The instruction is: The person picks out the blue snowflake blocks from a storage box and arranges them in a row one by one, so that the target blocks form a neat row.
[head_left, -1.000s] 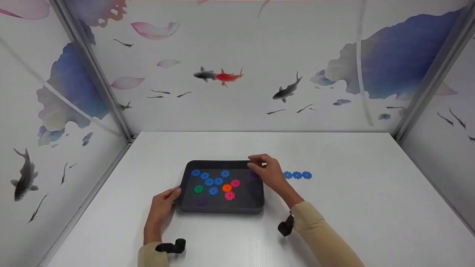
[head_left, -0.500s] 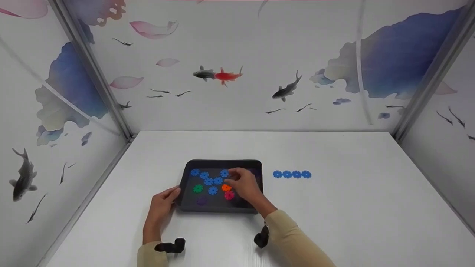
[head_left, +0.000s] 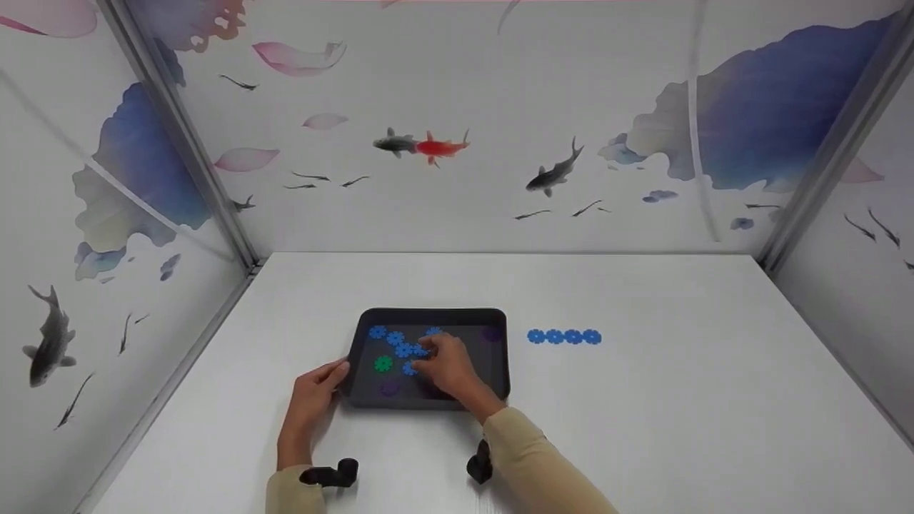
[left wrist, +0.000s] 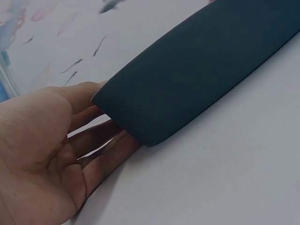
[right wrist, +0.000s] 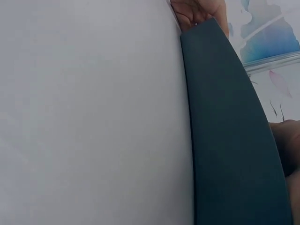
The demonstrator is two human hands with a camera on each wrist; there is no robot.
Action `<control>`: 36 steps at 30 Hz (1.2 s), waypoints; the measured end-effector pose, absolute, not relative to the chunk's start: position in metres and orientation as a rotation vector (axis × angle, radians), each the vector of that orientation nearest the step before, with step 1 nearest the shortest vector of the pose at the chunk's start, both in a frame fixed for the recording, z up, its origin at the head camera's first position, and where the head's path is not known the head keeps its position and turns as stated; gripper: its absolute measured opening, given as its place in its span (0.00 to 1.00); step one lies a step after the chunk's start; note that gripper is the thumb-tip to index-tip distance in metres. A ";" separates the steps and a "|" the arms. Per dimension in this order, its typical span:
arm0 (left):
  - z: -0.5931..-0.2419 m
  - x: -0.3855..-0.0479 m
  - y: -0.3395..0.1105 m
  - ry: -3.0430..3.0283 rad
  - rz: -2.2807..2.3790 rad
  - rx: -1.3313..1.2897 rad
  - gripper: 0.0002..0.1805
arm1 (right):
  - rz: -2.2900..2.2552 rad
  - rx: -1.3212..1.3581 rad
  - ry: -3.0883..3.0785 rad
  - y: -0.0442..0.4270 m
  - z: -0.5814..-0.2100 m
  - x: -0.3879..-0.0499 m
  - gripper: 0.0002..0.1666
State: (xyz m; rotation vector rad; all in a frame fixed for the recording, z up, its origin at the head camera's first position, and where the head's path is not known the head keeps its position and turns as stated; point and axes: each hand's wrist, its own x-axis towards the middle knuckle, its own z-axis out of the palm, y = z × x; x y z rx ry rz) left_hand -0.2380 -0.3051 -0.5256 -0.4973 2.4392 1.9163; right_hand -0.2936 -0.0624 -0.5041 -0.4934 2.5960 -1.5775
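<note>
A dark rectangular tray (head_left: 421, 404) stands on the white table. My left hand (head_left: 313, 391) grips its left end, thumb at the rim and fingers against the outside, as the left wrist view shows. Over the tray's middle is my right hand (head_left: 448, 363), thumb and forefinger apart beside a blue notched disc (head_left: 409, 368). Several more blue discs (head_left: 395, 338) lie towards the back left, near a green disc (head_left: 383, 364). Purple discs sit at the front (head_left: 389, 387) and back right corner (head_left: 492, 333). The orange and pink discs are hidden behind my right hand.
Right of the tray, several blue discs form a straight row (head_left: 555, 337) on the table (head_left: 678, 400). Printed wall panels (head_left: 485, 78) enclose the back and both sides. A small black camera (head_left: 480, 462) is worn on my right wrist.
My right hand has moved left, from the tray's back right corner to its middle, uncovering the near end of the blue row. My left hand stays on the tray.
</note>
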 end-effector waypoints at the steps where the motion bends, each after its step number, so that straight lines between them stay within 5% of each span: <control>1: -0.526 -0.238 -0.305 2.434 1.918 -0.493 0.28 | -1.561 -0.513 2.614 -0.063 -0.505 -0.294 0.23; 36: -0.527 -0.237 -0.303 2.450 1.947 -0.498 0.27 | -0.947 -0.735 2.896 -0.068 -0.510 -0.302 0.22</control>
